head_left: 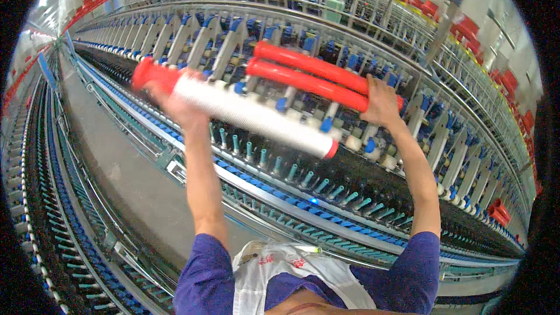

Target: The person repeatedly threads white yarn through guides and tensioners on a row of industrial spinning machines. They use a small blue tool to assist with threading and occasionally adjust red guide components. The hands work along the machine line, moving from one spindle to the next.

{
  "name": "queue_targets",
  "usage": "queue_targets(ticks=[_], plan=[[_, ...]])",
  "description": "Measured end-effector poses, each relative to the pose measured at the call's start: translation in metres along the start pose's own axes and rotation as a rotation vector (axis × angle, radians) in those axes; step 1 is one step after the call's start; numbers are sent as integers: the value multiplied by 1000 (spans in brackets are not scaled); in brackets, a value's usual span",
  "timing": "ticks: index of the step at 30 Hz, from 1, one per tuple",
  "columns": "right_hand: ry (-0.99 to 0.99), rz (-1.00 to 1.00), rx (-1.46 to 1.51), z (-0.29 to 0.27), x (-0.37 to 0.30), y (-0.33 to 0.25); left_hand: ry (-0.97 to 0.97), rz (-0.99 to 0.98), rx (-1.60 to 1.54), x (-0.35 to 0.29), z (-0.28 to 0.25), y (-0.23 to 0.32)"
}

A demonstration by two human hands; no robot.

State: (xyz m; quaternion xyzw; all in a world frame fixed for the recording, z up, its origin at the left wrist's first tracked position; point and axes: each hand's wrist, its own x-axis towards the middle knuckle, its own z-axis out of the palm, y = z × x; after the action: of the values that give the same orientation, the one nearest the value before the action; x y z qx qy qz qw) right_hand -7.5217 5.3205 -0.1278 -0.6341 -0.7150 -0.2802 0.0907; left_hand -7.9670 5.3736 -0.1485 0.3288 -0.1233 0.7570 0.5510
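Note:
My left hand (181,105), smeared by motion, is closed around the red end of a long bobbin. White yarn is wound thickly on this yarn bobbin (251,114), and a small red tip shows at its lower right end. Whether more than one red end is in that hand cannot be made out. On the right, my right hand (382,102) grips two bare red bobbins (309,76) lying side by side, their far ends pointing up to the left. Both loads hang over the spinning frame (251,166), above a row of upright teal spindles (291,172).
Grey drafting arms (224,52) with blue parts line the machine behind my hands. A metal rail (350,29) crosses above them. Red pieces (499,213) rest at the far right. Left of me runs a grey aisle (111,157), with another spindle row (70,245) beyond it.

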Motion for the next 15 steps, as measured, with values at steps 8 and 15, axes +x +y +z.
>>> queue_targets(ticks=[8,15], plan=[[164,-42,100,-3,121,-195,49,165,763,-73,17,136],[158,-58,-189,75,196,-281,430,-341,333,-86,-55,158]])
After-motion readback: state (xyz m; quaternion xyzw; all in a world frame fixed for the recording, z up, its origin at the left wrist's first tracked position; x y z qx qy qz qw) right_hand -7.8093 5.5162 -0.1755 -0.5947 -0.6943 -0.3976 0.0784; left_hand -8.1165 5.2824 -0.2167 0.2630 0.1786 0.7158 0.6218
